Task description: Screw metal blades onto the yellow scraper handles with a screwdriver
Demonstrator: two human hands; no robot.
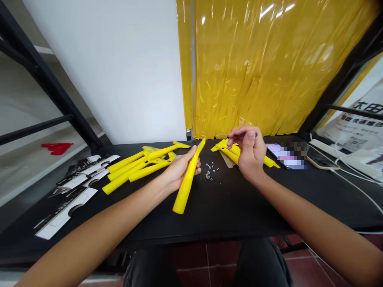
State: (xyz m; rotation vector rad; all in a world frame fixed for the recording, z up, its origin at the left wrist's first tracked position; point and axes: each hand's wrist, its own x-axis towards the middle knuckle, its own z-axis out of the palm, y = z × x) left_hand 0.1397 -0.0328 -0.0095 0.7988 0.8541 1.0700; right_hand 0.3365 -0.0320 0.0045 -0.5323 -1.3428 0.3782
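My left hand [181,169] is closed round a yellow tapered plastic handle [186,186], its wide round end pointing toward me and its narrow end pointing away. To the right, my right hand [249,153] is raised over the table with curled fingers. A small dark tip shows by its thumb, but I cannot make out what it belongs to. Small shiny metal pieces, perhaps nuts or screws, [208,174] lie scattered between the hands. Left of my left hand is a pile of similar yellow handles [134,165]. More yellow pieces [230,150] lie partly hidden behind my right hand.
White and black printed cards [67,213] lie at the left of the black table [239,215]. At the right are a lit phone [277,153], a second phone [321,157] and white cables [353,187]. A yellow plastic curtain [254,79] and a white panel [119,71] stand behind.
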